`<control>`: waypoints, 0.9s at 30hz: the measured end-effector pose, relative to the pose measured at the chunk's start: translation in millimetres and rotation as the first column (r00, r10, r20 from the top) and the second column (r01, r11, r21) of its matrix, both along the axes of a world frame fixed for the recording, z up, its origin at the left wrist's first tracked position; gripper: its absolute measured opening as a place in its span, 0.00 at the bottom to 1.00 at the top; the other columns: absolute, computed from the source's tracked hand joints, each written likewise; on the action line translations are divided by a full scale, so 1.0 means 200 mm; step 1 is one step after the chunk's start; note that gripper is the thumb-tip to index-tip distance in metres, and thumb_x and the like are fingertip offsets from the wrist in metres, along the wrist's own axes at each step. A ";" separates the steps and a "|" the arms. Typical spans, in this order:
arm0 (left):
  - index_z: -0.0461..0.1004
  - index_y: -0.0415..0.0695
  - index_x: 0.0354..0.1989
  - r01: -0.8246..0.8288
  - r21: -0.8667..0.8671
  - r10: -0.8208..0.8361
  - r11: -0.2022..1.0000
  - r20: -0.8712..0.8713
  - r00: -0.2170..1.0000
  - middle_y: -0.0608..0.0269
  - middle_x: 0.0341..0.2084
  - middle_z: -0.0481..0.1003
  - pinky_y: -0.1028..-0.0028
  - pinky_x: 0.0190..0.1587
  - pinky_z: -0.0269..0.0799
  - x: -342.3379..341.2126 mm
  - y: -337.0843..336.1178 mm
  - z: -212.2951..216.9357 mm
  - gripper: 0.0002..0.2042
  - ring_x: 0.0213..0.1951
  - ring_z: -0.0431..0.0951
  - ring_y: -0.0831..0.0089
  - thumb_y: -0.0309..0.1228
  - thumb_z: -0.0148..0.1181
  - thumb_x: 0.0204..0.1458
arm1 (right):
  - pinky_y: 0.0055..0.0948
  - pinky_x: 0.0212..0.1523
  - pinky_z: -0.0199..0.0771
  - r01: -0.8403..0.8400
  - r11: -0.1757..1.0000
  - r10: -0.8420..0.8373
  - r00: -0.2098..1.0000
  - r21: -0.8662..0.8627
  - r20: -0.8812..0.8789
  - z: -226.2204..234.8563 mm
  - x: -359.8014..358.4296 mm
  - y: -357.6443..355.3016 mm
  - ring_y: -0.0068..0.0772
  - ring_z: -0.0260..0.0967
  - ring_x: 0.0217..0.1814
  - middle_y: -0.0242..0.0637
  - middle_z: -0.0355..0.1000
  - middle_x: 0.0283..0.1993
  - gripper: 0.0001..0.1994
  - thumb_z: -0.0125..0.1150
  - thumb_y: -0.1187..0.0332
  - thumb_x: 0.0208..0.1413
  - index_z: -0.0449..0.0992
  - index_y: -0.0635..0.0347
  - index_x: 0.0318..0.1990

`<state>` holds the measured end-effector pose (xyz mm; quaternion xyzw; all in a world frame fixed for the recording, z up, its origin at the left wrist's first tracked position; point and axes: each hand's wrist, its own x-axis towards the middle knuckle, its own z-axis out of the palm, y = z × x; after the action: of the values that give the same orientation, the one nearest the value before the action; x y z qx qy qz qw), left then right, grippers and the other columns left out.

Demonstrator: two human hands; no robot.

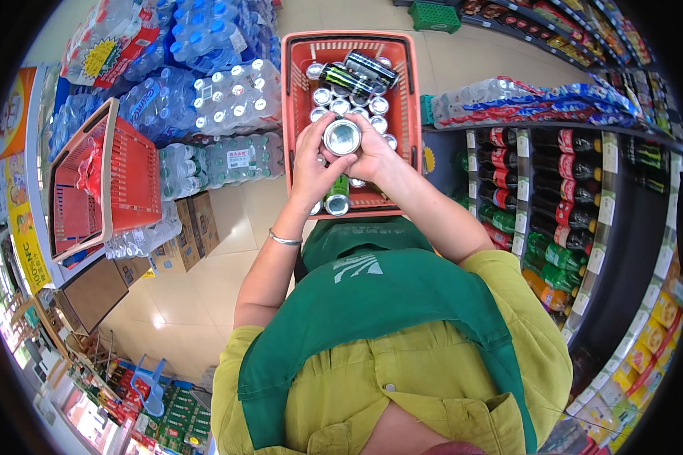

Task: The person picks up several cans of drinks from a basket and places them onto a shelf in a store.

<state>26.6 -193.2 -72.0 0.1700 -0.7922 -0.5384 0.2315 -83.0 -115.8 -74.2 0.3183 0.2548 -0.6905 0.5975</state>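
Orange plastic makes up the basket (133,178) at far left, then come wrapped bottle packs (239,95). My left hand (313,159) has its fingers clamped round a can (342,136), silver end up, above a red basket (297,95) of loose cans (340,105). My right hand (372,148) clasps its other side; dark bottles (569,178) line shelves further right.

The fingers (319,132) hide most of the side of the silver-ended can (342,137) between them and, just beneath, the green can's (337,199) far end.
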 end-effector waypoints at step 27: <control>0.65 0.42 0.54 0.451 -0.023 -0.449 0.892 -0.161 0.879 0.49 0.57 0.62 0.62 0.57 0.59 -0.29 0.74 0.48 0.37 0.59 0.61 0.56 0.40 0.72 0.32 | 0.33 0.31 0.77 0.130 0.989 -0.149 0.786 -0.076 -0.600 0.61 -0.15 1.14 0.37 0.74 0.31 0.44 0.73 0.33 0.14 0.52 0.65 0.53 0.70 0.67 0.42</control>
<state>-32.2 -45.3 23.3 -0.0613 -0.7845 -0.5953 0.1625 -112.9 112.2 46.9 0.0903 0.3973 -0.8018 0.4372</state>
